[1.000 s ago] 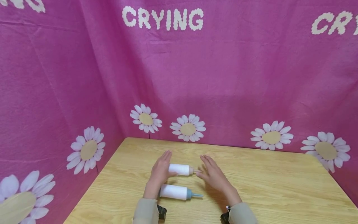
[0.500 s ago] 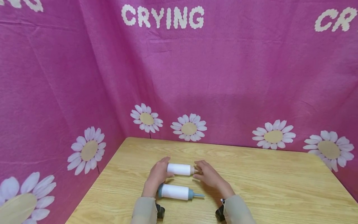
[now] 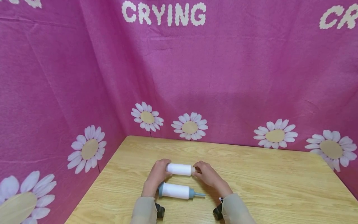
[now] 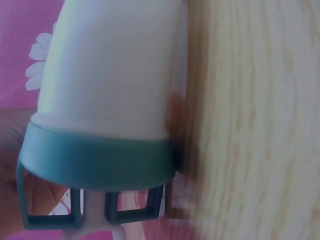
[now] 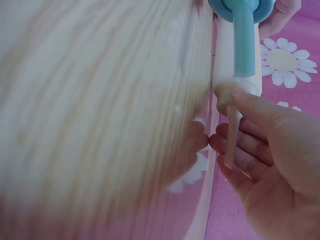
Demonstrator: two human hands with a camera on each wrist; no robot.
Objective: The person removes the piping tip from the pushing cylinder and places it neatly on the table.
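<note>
Two white-barrelled syringes with long nozzles, like icing syringes, lie on their sides on the wooden table. The far one has a beige collar and nozzle. My left hand grips its left end, which the fingers hide. At the other end my right hand holds the collar, thumb on the near side, fingers curled beyond the nozzle. Nearer to me is the teal-ended syringe, its nozzle pointing right. The left wrist view shows its teal end ring with square loops; neither hand visibly grips it.
The pale wooden table reaches back to a magenta cloth with daisies and lettering. The cloth also closes off the left side. Black wrist cameras sit at both cuffs.
Both hands have come down and closed in on the far syringe's ends, the right hand shifting left onto its collar. Fingers that were straighter are now curled. The teal-ended syringe has hardly moved.
</note>
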